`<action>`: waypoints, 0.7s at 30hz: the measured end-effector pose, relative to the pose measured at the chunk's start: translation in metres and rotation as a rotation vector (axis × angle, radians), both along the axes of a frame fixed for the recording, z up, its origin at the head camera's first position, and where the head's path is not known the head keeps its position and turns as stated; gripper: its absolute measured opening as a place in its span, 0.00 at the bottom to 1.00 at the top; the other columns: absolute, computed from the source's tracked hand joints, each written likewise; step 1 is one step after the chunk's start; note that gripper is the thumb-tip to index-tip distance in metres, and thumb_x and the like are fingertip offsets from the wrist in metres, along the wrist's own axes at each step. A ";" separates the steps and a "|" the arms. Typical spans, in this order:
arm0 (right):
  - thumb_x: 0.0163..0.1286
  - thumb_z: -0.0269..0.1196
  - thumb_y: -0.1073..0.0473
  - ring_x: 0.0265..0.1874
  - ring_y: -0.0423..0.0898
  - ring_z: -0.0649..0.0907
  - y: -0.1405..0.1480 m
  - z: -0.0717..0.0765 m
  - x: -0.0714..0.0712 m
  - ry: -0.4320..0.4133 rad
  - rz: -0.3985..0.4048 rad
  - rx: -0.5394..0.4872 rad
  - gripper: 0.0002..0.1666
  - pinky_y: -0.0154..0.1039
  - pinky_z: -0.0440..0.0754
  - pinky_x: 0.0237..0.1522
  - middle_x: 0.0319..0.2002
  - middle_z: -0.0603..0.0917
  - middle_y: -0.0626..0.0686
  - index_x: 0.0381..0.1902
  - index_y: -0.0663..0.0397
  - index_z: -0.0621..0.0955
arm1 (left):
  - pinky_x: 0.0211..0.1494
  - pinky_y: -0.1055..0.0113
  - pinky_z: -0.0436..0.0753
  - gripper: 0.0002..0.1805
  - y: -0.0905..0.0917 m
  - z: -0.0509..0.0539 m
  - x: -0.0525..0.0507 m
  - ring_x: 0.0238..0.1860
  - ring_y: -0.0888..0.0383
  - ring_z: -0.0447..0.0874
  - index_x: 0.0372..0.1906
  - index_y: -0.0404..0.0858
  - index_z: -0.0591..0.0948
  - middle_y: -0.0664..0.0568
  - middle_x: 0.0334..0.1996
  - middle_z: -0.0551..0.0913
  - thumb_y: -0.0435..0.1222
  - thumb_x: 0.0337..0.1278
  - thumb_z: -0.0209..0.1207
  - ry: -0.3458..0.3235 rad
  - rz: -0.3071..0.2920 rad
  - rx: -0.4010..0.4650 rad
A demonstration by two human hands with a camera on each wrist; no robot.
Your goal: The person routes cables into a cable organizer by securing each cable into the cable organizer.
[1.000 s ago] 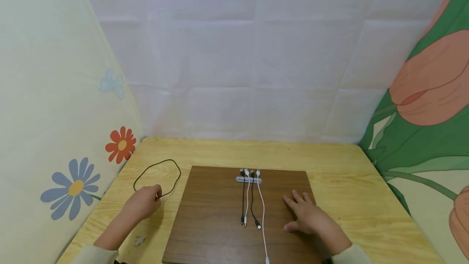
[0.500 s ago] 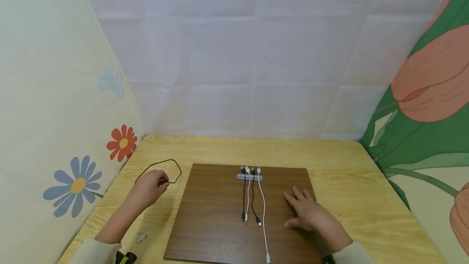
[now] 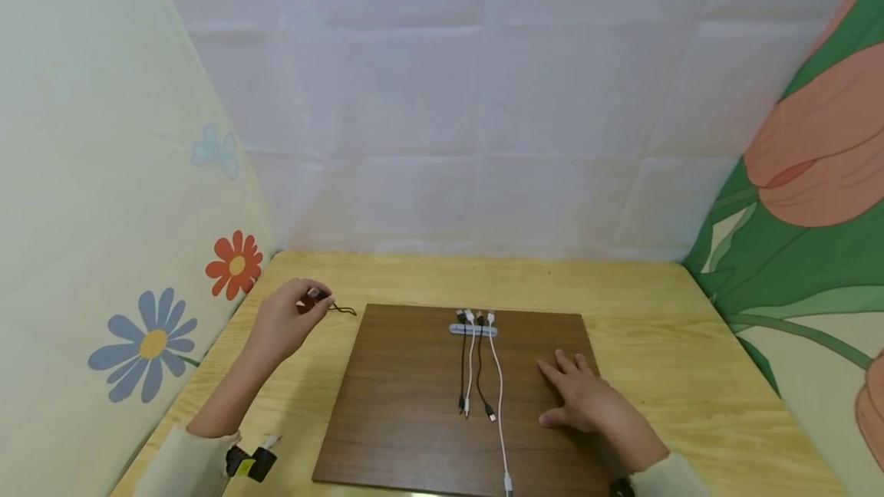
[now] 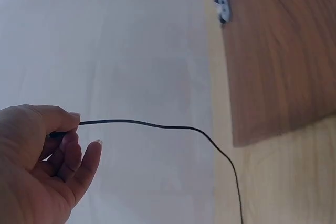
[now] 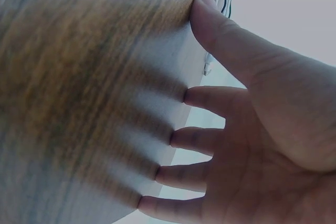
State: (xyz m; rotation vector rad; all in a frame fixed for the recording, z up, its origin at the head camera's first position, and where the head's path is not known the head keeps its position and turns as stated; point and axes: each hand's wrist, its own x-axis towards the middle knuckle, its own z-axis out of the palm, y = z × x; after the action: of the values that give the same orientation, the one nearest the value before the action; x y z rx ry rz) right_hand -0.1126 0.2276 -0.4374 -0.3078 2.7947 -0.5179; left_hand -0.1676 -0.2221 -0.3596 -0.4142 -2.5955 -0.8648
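Raised above the table's left side, my left hand [image 3: 285, 324] pinches a thin black cable [image 3: 343, 310] near its plug [image 3: 318, 294] between thumb and fingers. From that pinch the black cable [image 4: 157, 126] runs out and bends down in the left wrist view. My right hand [image 3: 582, 397] rests with spread fingers on the right part of a brown wooden board [image 3: 394, 390]. The right wrist view has its fingertips touching the board. Near the board's far edge sits a pale cable clip strip [image 3: 453, 327] with several cables in it, including a long white cable [image 3: 501, 405].
The yellow wood-grain table [image 3: 663, 374] surrounds the board. A small whitish scrap [image 3: 272, 441] lies near my left wrist. A white sheet [image 3: 483, 175] hangs behind the table, and printed cloths stand at both sides, with a red flower [image 3: 236, 265] on the left one.
My left hand has moved away from me and up, lifting the black cable's plug end; the wide loop on the table has been drawn away. My right hand stays on the board.
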 end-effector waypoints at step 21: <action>0.61 0.73 0.43 0.70 0.80 0.59 -0.004 0.009 -0.010 -0.008 -0.003 -0.007 0.48 0.75 0.60 0.65 0.72 0.61 0.76 0.71 0.63 0.71 | 0.28 0.67 0.73 0.10 0.062 0.048 0.000 0.25 0.55 0.75 0.35 0.39 0.84 0.51 0.27 0.83 0.42 0.68 0.64 -0.056 -0.179 0.289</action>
State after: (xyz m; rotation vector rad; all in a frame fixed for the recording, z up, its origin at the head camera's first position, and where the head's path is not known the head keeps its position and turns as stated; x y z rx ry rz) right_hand -0.1224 0.2234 -0.4286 -0.3029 2.7865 -0.5286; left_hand -0.1680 -0.1598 -0.3111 -0.5503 -2.4566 -1.3087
